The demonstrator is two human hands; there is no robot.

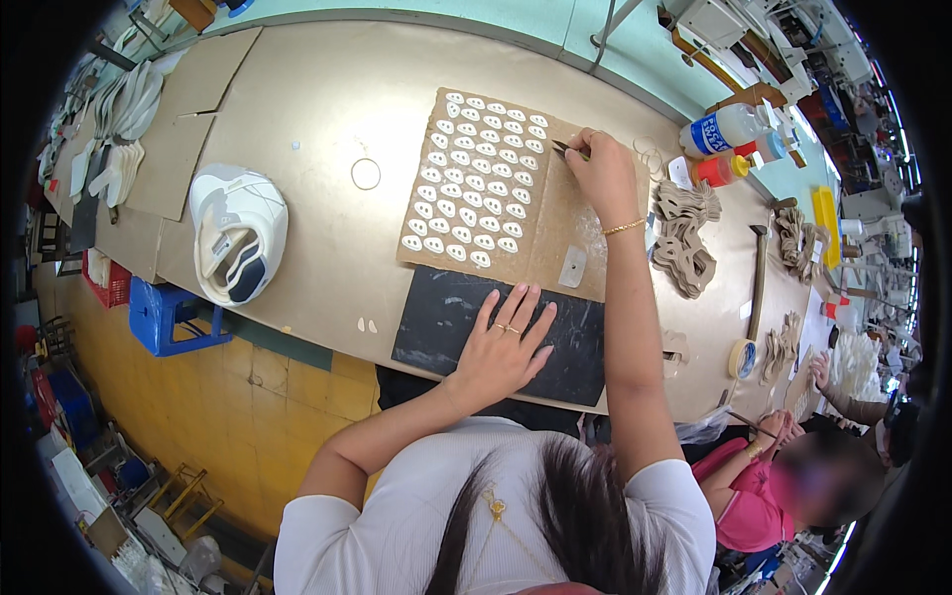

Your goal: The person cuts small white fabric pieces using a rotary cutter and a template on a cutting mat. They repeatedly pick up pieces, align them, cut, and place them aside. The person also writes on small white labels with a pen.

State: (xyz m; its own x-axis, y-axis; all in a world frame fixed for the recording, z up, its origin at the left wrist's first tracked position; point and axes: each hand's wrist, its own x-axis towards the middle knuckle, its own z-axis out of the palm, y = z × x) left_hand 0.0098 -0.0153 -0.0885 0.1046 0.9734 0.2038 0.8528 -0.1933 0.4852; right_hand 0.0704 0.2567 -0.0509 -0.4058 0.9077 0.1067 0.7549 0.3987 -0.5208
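A brown cardboard sheet lies on the table in front of me, with rows of small white rounded pieces, each with dark marks, over its left part. My right hand is closed in a pinch on a slim dark pointed tool just above the sheet's upper right part; its exact kind is hard to make out. My left hand rests flat, fingers spread, on a scuffed black mat at the near edge. A small pale square patch is on the sheet.
To the left stands a white shoe. Brown cut pieces, a hammer, a tape roll, a red bottle and a clear bottle are on the right. A person in pink sits at lower right.
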